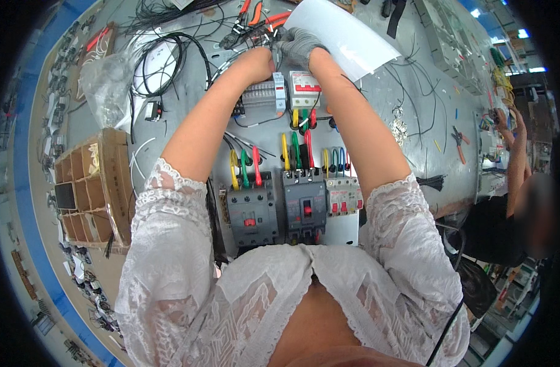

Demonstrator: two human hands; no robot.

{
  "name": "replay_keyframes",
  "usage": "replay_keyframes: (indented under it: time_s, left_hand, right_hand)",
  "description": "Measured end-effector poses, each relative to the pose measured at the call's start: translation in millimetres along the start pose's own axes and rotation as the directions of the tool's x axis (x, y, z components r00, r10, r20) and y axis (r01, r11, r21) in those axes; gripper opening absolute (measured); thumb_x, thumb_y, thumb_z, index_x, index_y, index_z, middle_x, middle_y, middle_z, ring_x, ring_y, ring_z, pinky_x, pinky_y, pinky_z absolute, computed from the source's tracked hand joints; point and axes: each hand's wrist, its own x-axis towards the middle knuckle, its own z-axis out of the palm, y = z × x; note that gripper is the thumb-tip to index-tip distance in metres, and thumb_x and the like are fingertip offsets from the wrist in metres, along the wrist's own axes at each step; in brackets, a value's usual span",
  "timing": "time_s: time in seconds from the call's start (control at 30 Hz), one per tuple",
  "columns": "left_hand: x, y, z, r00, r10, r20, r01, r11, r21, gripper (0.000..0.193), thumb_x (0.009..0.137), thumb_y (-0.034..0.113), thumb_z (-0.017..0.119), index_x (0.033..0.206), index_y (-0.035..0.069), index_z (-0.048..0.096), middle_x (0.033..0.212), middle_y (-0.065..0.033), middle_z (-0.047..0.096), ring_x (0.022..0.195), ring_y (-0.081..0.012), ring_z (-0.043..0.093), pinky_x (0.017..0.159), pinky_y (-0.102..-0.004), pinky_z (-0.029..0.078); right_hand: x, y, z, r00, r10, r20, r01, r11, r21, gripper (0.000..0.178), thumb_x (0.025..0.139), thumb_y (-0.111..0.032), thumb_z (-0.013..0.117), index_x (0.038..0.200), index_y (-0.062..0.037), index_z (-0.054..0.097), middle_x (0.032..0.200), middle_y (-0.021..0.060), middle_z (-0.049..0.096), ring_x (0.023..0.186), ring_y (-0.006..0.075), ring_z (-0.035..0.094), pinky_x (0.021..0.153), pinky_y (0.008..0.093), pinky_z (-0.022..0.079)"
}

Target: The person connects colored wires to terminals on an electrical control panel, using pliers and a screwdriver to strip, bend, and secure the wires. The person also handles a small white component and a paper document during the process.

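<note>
Both my arms reach to the far part of a grey metal panel fitted with electrical parts. My left hand (261, 60) is curled beside the terminal block row (258, 95); its fingertips are mostly hidden. Close to its right, my right hand (299, 46) wears a grey knitted glove, its fingers bent inward together. What either hand grips among the thin dark wires is too small to make out. Just below them sit a white breaker with a red switch (304, 88) and a slim light-blue-and-white module (279, 92). Red-handled pliers (255, 25) lie beyond my hands.
Nearer me are two large dark breakers (250, 214) (304, 205) and a small breaker (343, 199) with coloured wires. A white sheet (344, 37), coiled black cable (163, 64), divided cardboard box (93, 186) and orange-handled cutters (459, 145) lie around. Another person (503, 208) works at right.
</note>
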Motion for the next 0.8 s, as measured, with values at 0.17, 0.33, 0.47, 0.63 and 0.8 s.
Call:
replay_keyframes:
  time_s: [0.17,0.33,0.47,0.63,0.8]
  left_hand:
    - [0.0,-3.0,2.9,1.0,-0.01,-0.026,0.009,1.0,-0.024,0.019,0.077,0.019,0.062,0.087,0.004,0.07,0.092,-0.019,0.068,0.09,-0.035,0.065,0.081,-0.0419,0.051]
    - [-0.5,-0.7,1.0,1.0,0.015,-0.004,-0.015,1.0,0.018,0.019,0.078,0.018,0.062,0.087,0.004,0.07,0.091,-0.0187,0.068,0.088,-0.0349,0.066,0.08,-0.0418,0.052]
    - [-2.5,5.5,-3.7,1.0,0.026,-0.017,-0.026,1.0,0.017,0.015,0.076,0.014,0.063,0.085,0.006,0.071,0.089,-0.0172,0.069,0.088,-0.0336,0.066,0.078,-0.0415,0.052]
    - [-4.1,4.5,-4.0,0.998,0.046,-0.04,-0.046,0.999,0.006,0.014,0.075,0.013,0.062,0.083,0.006,0.071,0.089,-0.0173,0.069,0.087,-0.0332,0.066,0.078,-0.0415,0.052]
    - [-35.3,10.7,-21.1,0.965,0.166,-0.203,-0.191,0.975,-0.113,0.014,0.078,0.016,0.064,0.086,0.005,0.067,0.085,-0.0151,0.067,0.084,-0.0317,0.065,0.075,-0.04,0.051]
  right_hand:
    - [-83.5,-36.1,-62.7,0.986,-0.143,-0.08,0.152,0.982,0.116,0.029,0.086,-0.028,0.065,0.107,-0.0072,0.065,0.097,0.0131,0.068,0.086,0.0276,0.065,0.081,0.0375,0.05]
    - [-165.4,-32.7,-71.6,0.822,-0.533,0.2,0.568,0.743,-0.354,0.023,0.081,-0.029,0.068,0.098,-0.0139,0.07,0.092,0.0062,0.066,0.096,0.025,0.06,0.09,0.0381,0.045]
    - [-162.4,-15.1,-61.6,0.839,-0.469,0.276,0.543,0.696,-0.47,0.021,0.078,-0.029,0.069,0.095,-0.0171,0.07,0.092,0.003,0.065,0.099,0.0238,0.058,0.09,0.0395,0.043]
    - [-142.8,-26.5,-63.4,0.896,-0.408,0.173,0.438,0.754,-0.49,0.015,0.08,-0.023,0.063,0.092,-0.0163,0.069,0.094,0.0047,0.067,0.095,0.0242,0.061,0.085,0.0388,0.047]
    - [-156.6,-30.8,-51.2,0.966,-0.206,0.158,0.255,0.859,-0.443,0.02,0.085,-0.029,0.063,0.094,-0.012,0.068,0.093,0.009,0.066,0.088,0.0276,0.063,0.079,0.0401,0.05]
